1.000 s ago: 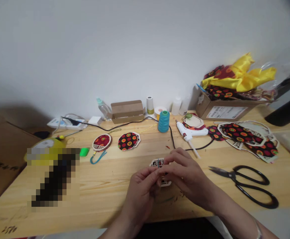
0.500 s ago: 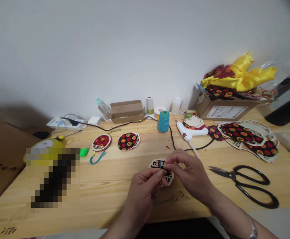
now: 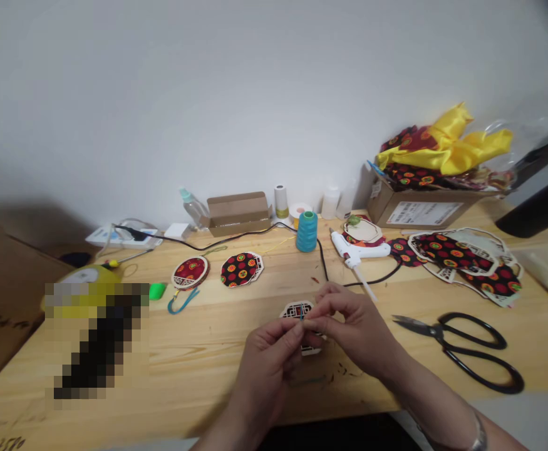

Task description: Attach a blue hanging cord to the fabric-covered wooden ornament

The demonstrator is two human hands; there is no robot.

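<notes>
Fingertips of left hand [image 3: 268, 351] and right hand [image 3: 349, 329] pinched together on blue thread [image 3: 301, 315] over lattice ornament [image 3: 296, 309], best kept taut, scissors [image 3: 461, 347] at three o'clock.

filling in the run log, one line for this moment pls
left hand: pinching blue thread | right hand: pinching same thread | under hands: lattice ornament | scissors: untouched, right

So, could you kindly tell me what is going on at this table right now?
A person sits at a wooden table, both hands together over a small lattice-edged fabric ornament. The left hand and right hand pinch a short teal cord at its edge. Black scissors lie to the right, a white glue gun and teal thread spool behind, and two finished ornaments to the left.
</notes>
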